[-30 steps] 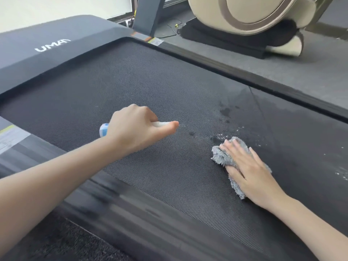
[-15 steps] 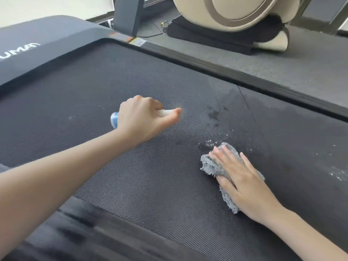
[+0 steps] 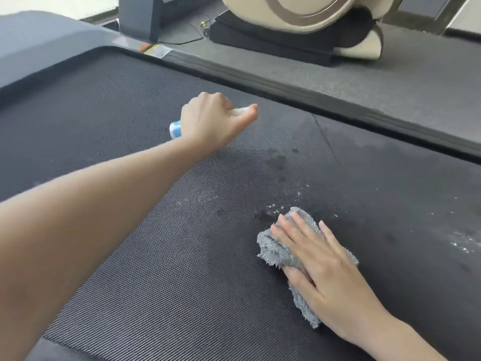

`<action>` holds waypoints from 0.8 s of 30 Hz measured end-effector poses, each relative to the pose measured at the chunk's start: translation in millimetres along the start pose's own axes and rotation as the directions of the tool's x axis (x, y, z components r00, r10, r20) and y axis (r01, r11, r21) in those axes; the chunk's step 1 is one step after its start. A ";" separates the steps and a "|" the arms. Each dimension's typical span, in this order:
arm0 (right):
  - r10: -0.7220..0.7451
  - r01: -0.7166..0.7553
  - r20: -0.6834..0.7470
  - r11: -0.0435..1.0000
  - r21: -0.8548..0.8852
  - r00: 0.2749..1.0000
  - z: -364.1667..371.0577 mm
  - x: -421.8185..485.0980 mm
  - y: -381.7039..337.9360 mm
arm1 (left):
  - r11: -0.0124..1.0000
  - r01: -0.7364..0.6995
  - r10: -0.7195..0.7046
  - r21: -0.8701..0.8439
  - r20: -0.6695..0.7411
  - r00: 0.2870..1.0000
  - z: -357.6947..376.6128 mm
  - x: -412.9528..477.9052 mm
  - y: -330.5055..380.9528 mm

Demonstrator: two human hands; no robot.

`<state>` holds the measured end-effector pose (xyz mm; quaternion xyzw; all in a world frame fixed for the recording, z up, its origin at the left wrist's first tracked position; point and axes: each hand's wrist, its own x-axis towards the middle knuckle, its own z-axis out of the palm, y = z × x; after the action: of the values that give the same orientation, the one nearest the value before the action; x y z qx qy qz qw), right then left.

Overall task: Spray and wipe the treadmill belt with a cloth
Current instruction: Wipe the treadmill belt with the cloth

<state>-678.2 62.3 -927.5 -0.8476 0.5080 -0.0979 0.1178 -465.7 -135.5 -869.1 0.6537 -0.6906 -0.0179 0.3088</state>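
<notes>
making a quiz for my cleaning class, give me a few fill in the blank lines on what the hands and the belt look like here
1. The left hand grips a small spray bottle with a ____ and white end.
2. The right hand presses flat on a fluffy ____ cloth.
3. The cloth lies on the treadmill ____, not on the side rail.
4. Dark wet spots lie on the belt ____ the two hands.

Missing words: blue; grey; belt; between
</notes>
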 end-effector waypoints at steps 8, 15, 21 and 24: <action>0.002 -0.002 0.022 1.000 0.000 1.000 -2.9 10.6 6.8 | 0.999 -0.017 0.017 0.046 -0.001 1.000 30.5 30.2 15.8; 0.007 -0.006 0.017 1.000 -0.003 1.000 -4.8 15.8 11.4 | 1.000 0.019 -0.021 0.022 0.064 0.998 35.9 46.2 22.1; 0.012 -0.012 0.011 1.000 -0.018 1.000 -4.5 21.3 15.5 | 1.000 0.013 -0.015 0.023 0.073 0.997 46.0 60.8 45.8; 0.016 -0.016 0.003 1.000 -0.019 1.000 -4.5 21.7 15.5 | 0.999 -0.010 0.007 0.042 0.067 0.998 54.8 64.9 57.0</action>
<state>-682.4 35.5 -926.9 -0.8449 0.5153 -0.0909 0.1111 -538.3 -207.3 -862.8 0.6561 -0.7036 -0.0236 0.2718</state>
